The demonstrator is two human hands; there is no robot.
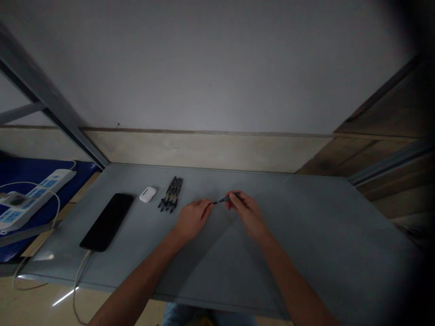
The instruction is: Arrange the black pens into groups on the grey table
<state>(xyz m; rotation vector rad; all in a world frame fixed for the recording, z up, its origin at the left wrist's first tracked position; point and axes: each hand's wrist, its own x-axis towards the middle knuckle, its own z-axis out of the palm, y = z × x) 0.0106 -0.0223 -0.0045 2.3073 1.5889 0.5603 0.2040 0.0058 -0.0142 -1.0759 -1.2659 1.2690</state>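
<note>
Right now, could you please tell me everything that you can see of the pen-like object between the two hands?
The pen-like object is slim and dark, perhaps plastic. Its thicker part is in the fingers of the right hand; it narrows to a thin end at the fingertips of the left hand. It points sideways, slightly slanted. Finer details are too small to tell.

The left hand and right hand are bare, as are both forearms; blue trousers show below.
</note>
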